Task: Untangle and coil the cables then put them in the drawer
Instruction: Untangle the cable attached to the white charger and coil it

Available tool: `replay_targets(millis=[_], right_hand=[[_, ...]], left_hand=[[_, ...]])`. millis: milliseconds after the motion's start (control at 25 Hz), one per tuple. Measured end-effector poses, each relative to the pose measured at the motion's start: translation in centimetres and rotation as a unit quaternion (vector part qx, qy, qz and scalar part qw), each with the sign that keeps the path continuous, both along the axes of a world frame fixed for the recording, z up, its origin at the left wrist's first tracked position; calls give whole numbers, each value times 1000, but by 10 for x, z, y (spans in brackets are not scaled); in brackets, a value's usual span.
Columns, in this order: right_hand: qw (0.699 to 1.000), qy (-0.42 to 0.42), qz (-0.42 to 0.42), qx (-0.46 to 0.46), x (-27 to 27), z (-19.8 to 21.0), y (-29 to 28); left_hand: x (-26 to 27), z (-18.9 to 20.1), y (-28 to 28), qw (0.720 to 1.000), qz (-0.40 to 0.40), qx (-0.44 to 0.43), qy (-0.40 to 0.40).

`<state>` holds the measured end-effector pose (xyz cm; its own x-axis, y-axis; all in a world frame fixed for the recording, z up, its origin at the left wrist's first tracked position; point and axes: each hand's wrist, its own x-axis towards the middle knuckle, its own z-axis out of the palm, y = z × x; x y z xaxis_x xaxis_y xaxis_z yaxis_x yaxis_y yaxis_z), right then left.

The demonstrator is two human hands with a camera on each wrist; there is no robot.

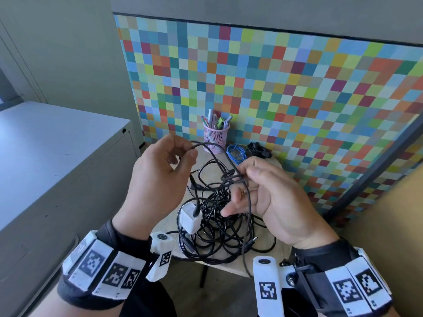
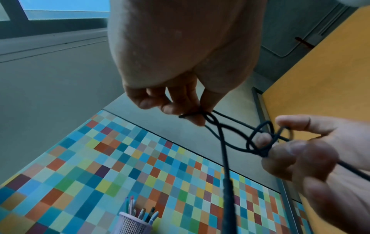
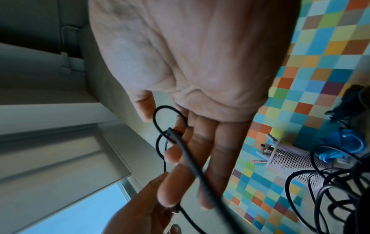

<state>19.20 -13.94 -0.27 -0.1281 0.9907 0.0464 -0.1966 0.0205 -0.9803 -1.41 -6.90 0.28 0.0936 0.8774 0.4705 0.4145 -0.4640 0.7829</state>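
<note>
A tangle of black cables (image 1: pixel 217 227) lies on the small round table (image 1: pixel 229 267), with a white charger block (image 1: pixel 191 217) at its left side. Above the pile, my left hand (image 1: pixel 187 154) pinches one strand of black cable (image 2: pixel 220 134) between thumb and fingertips. My right hand (image 1: pixel 242 177) pinches a knot (image 2: pixel 262 140) in the same strand, its other fingers spread loosely. In the right wrist view the knot's loops (image 3: pixel 160 126) sit at my right fingertips. A coiled blue cable (image 1: pixel 235 153) and a coiled black cable (image 1: pixel 258 148) lie at the table's back.
A pink mesh pen cup (image 1: pixel 216 136) stands at the back of the table against the coloured checkered wall (image 1: pixel 297 88). A grey cabinet (image 1: pixel 57 161) stands to the left. An orange panel (image 1: pixel 389 225) is close on the right.
</note>
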Motion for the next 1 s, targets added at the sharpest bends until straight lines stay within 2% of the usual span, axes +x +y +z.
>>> replay_targets(millis=[80, 200, 320, 400, 520, 560, 640, 720, 840, 920, 1000], right_hand=[[999, -35, -28, 6, 1, -3, 2], [986, -142, -71, 48, 2, -8, 6], [967, -227, -78, 84, 1, -8, 8], [965, -239, -68, 83, 2, -8, 7], [961, -254, -80, 69, 9, -9, 4], [959, -261, -92, 66, 12, -10, 4], [947, -289, -121, 68, 18, -11, 3], [933, -323, -144, 73, 21, -12, 4], [921, -346, -163, 79, 20, -11, 6], [913, -360, -170, 89, 20, -9, 7], [910, -367, -167, 96, 20, -8, 6]], left_hand=[[-1, 4, -3, 999, -32, -1, 36], [-1, 15, -12, 992, -87, 12, 88], [6, 22, -18, 982, -76, 84, 153], [7, 23, -13, 987, -54, 97, 117], [-5, 25, 9, 999, 19, 50, -6], [-10, 26, 13, 998, 36, 42, -8], [-14, 25, 15, 997, 33, 55, 35], [-12, 24, 11, 988, 12, 107, 108], [-10, 26, 3, 954, -22, 179, 238], [-7, 26, -2, 940, -36, 167, 297], [-4, 24, -4, 936, -41, 150, 315]])
